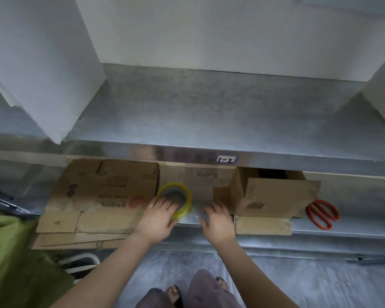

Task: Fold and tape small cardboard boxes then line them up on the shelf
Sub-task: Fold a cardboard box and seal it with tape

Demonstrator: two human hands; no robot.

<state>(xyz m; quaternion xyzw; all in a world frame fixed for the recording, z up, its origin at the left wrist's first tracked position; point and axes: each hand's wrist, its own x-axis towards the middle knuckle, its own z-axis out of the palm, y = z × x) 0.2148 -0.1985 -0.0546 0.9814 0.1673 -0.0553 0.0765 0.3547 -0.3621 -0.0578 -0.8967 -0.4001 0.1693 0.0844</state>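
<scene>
A yellow-rimmed roll of clear tape point(182, 192) stands tilted on the lower metal shelf point(353, 225). My left hand point(158, 218) grips the roll, fingers hooked into its core. My right hand point(217, 221) pinches what looks like the loose clear tape end just right of the roll. A small cardboard box point(267, 194) with open flaps sits on the lower shelf to the right of my hands. A stack of flattened cardboard boxes point(102, 196) lies to the left.
Orange-handled scissors point(321, 213) lie at the right of the lower shelf. The upper metal shelf point(209, 112) carries a label "1-2" on its front lip and white blocks at both ends. Green cloth point(11, 252) hangs at lower left. My feet stand on the grey floor.
</scene>
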